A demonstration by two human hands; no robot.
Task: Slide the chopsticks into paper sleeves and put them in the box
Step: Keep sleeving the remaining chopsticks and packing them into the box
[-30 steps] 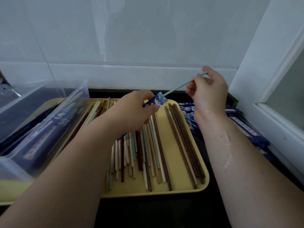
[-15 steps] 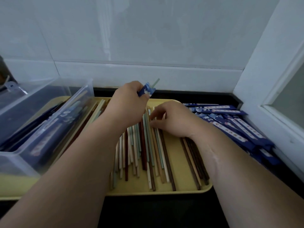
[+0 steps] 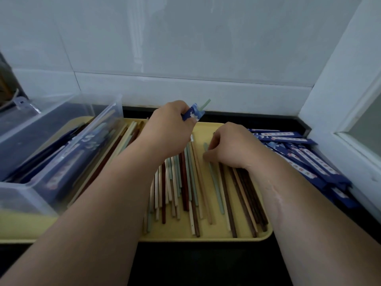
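You've two hands here: your left hand (image 3: 167, 131) holds one blue sleeve (image 3: 194, 114) with one green chopstick (image 3: 205, 104) inside, and your right hand (image 3: 233, 147) pinches one pale teal chopstick (image 3: 216, 186). There's one yellow tray (image 3: 208, 131) carrying roughly thirty loose chopsticks (image 3: 181, 182), and one clear box (image 3: 99, 129) at nine o'clock. The sleeve pile (image 3: 309, 162) at three o'clock overlaps too much to count.

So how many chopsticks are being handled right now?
2. One green chopstick pokes from the blue sleeve in the left hand; the right hand pinches a second green chopstick on the tray. Palms may hide more.

Labels on paper sleeves (image 3: 309, 159) (white strips) unreadable.
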